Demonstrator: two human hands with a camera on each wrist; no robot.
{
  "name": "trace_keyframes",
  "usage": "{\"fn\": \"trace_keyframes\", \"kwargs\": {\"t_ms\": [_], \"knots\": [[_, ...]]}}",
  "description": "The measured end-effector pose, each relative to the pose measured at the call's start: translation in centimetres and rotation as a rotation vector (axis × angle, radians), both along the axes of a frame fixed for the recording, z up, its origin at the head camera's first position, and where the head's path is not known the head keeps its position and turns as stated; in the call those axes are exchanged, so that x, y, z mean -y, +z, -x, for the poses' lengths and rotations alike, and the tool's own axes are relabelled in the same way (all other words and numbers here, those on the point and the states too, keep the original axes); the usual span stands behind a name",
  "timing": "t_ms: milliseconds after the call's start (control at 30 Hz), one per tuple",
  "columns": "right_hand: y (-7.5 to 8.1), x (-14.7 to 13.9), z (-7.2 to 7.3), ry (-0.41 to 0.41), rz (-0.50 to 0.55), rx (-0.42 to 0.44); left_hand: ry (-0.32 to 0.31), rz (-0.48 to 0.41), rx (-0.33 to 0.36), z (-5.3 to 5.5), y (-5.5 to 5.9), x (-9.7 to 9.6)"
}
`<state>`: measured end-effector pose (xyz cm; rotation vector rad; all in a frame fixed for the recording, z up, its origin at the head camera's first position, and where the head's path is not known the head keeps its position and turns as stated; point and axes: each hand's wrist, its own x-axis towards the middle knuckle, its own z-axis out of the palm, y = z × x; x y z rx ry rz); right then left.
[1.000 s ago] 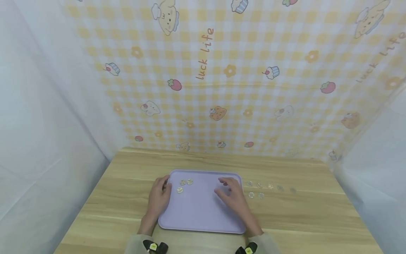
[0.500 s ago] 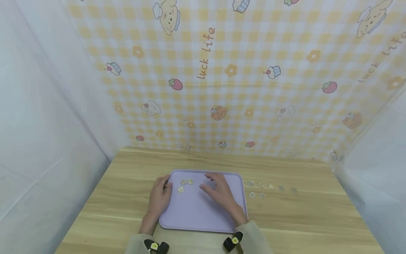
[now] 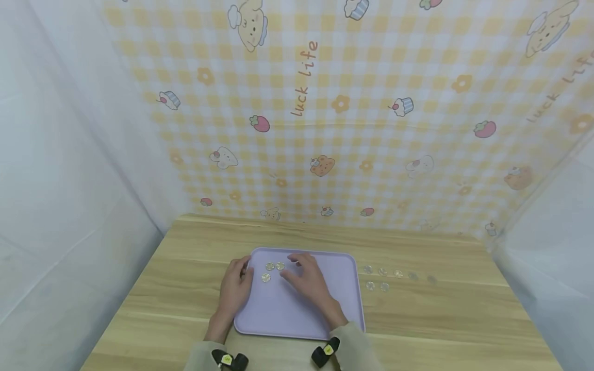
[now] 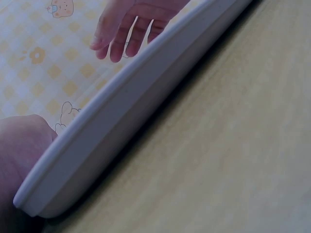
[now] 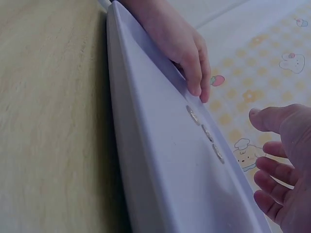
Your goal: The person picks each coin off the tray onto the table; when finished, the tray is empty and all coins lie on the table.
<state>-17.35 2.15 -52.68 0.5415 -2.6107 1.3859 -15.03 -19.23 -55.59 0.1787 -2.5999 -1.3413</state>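
Note:
A lilac tray [image 3: 297, 314] lies on the wooden table, with three shiny coin-like discs [image 3: 266, 277] near its upper left corner. My left hand [image 3: 234, 291] holds the tray's left edge, thumb over the rim and the other fingers at the outer side. Above the tray hovers my right hand [image 3: 307, 281], fingers spread and loosely bent with nothing between them. Its fingertips are just right of the discs. In the right wrist view the discs [image 5: 193, 115] lie flat in a line between both hands.
Right of the tray, several similar discs [image 3: 384, 287] lie on the table [image 3: 441, 319] in two rows. A yellow checked cloth [image 3: 341, 134] hangs behind the table, with pale sheets at both sides. Each wrist wears a small black camera [image 3: 325, 352].
My right hand has moved left across the tray, from its right side to beside the three discs. My left hand stays at the left edge. The discs keep their places.

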Motion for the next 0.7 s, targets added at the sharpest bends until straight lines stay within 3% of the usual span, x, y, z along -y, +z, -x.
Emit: {"fn": "trace_keyframes", "kwargs": {"t_ms": [400, 700], "knots": [[-1.5, 2.0, 0.3, -0.067, -0.103, -0.007, -0.002, 0.008, 0.001, -0.1, 0.1, 0.0], [-2.3, 3.1, 0.9, -0.101, -0.185, -0.132, 0.003, 0.019, -0.016, 0.0, 0.3, 0.1]]}}
